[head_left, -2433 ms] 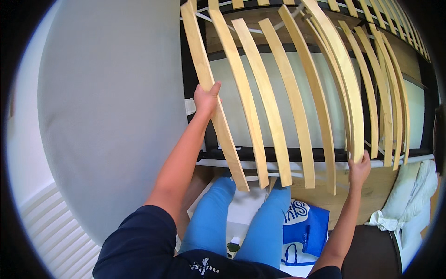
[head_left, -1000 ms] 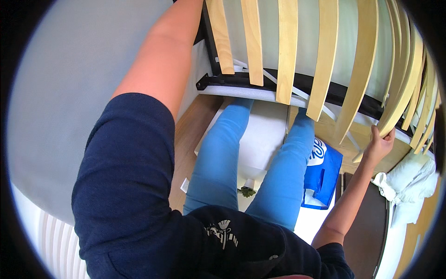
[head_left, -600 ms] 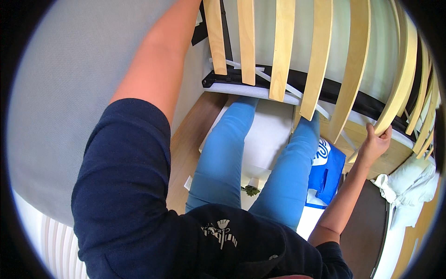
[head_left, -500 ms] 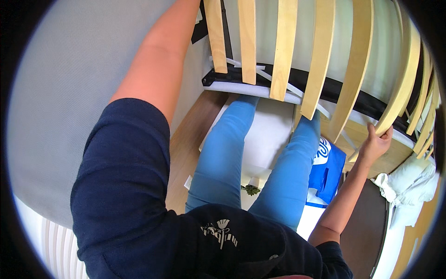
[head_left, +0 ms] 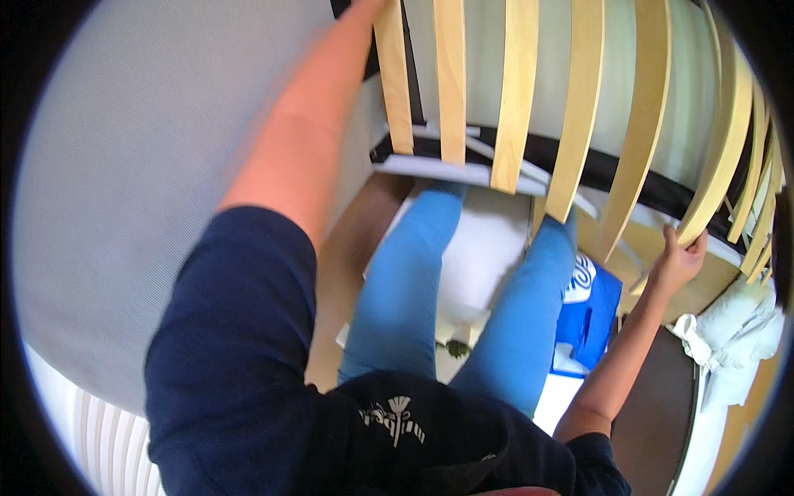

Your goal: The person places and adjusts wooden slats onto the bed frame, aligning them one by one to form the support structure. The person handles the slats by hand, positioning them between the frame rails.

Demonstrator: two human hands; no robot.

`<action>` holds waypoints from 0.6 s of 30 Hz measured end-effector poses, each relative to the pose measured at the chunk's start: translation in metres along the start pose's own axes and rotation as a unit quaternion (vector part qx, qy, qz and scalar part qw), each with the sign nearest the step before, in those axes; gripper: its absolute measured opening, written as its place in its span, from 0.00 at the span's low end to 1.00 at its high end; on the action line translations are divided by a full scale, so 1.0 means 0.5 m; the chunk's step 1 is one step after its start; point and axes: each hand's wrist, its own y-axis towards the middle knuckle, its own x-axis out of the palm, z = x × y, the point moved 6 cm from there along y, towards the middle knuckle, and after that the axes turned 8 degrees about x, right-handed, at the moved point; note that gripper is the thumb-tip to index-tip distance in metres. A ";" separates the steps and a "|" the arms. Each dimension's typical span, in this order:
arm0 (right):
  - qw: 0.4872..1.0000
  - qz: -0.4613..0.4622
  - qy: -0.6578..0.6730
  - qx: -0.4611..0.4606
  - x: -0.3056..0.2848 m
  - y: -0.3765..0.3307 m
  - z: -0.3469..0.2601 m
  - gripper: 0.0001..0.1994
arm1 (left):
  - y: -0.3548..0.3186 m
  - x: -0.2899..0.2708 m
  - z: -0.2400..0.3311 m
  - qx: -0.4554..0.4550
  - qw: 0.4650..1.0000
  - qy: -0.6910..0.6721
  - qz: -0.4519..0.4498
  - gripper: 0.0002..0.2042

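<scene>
A row of curved wooden bed slats hangs down from the top of the view over a black bed frame. My right hand is closed round the lower end of one slat at the right, with the thumb on one side and the fingers on the other. My left arm reaches up past the leftmost slat. Only the edge of my left hand shows at the upper rim, beside that slat's top. Its fingers are cut off and blurred.
A grey mesh-textured panel fills the left side. Between and beside my legs are a white flat surface, a small green plant and a blue bag. White bedding lies at the far right.
My left arm has swung right and its hand now partly shows at the upper rim. The slats and frame sit slightly lower and farther right in view. My right hand keeps its hold.
</scene>
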 end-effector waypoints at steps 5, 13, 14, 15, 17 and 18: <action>0.997 0.059 0.050 -0.023 -0.005 -0.030 0.023 0.24 | -0.043 -0.040 0.023 -0.033 0.989 0.107 0.094 0.25; 0.995 -0.008 0.102 0.003 0.004 -0.029 -0.010 0.23 | -0.031 -0.058 0.066 -0.067 0.984 0.139 0.083 0.27; 0.995 -0.003 0.099 0.000 0.003 -0.031 -0.011 0.23 | -0.017 -0.059 0.069 -0.069 0.984 0.142 0.079 0.28; 0.995 0.001 0.095 -0.003 0.002 -0.034 -0.014 0.23 | -0.006 -0.060 0.065 -0.067 0.985 0.138 0.079 0.28; 0.996 0.010 0.094 -0.004 0.002 -0.039 -0.020 0.22 | 0.016 -0.065 0.058 -0.062 0.986 0.131 0.078 0.29; 0.996 0.015 0.089 -0.001 -0.005 -0.039 -0.020 0.22 | 0.016 -0.058 0.065 -0.060 0.986 0.132 0.076 0.30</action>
